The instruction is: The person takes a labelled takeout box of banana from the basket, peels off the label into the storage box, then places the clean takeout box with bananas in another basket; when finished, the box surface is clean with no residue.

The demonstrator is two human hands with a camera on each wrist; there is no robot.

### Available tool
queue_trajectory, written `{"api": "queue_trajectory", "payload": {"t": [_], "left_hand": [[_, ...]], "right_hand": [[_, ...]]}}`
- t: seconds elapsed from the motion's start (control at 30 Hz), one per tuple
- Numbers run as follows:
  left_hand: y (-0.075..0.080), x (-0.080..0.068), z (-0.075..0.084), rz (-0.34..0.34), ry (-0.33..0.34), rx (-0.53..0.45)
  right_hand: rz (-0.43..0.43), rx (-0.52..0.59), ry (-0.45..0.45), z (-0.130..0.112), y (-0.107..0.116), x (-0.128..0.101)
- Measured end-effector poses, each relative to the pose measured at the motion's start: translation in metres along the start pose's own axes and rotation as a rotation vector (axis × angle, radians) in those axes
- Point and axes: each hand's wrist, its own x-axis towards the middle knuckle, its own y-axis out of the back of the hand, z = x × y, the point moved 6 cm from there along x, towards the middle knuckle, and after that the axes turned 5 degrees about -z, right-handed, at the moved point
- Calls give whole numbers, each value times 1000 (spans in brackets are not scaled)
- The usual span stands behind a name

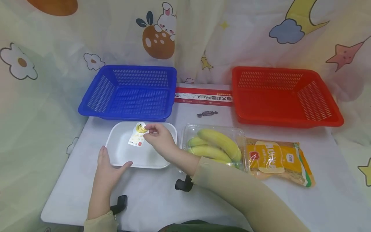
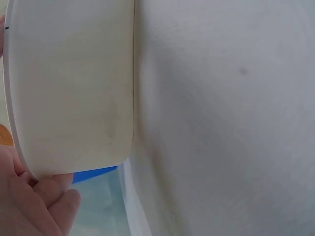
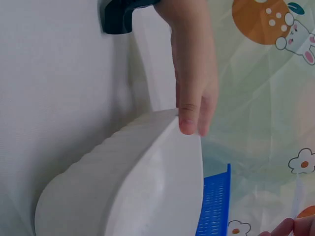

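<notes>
A white plastic tray [image 1: 121, 156] is in front of me on the left. My left hand [image 1: 108, 170] grips its near left corner, thumb on the near rim and fingers along the left side. In the left wrist view, fingers [image 2: 44, 201] curl at the corner of the tray [image 2: 74, 98]. My right hand [image 1: 158, 138] pinches the right edge of a small label [image 1: 136, 137] with a banana picture, held over the tray. The right wrist view shows the left thumb [image 3: 187, 120] at the rim and right fingertips [image 3: 290, 227] at the bottom edge.
A clear plastic box [image 1: 185, 135] holds bananas [image 1: 218, 141], next to an orange food bag [image 1: 278, 161]. Behind stand a blue basket [image 1: 139, 100] and a red basket [image 1: 278, 109]. Between them lie a red-and-white pasta package [image 1: 203, 96] and a wrapped candy [image 1: 207, 113].
</notes>
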Motion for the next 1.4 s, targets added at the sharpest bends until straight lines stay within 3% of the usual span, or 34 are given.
{"api": "queue_trajectory", "payload": {"t": [0.3,0.67,0.87,1.13,1.4], "left_hand": [[2,0,3,14,-15,4],[2,1,3,29,-37,-5],[1,1,0,31,-33,4],[2,-1,2,40,-33,10],[3,-1,4,35,-33,16]], "right_hand": [[42,-63,-135,27,-19,16],[75,-128,-269,60,-33,10],[76,-232,-237,71,-32,9],[15,-489,-139,69,-34,16],[-14,-506,-142,72,-34,20]]}}
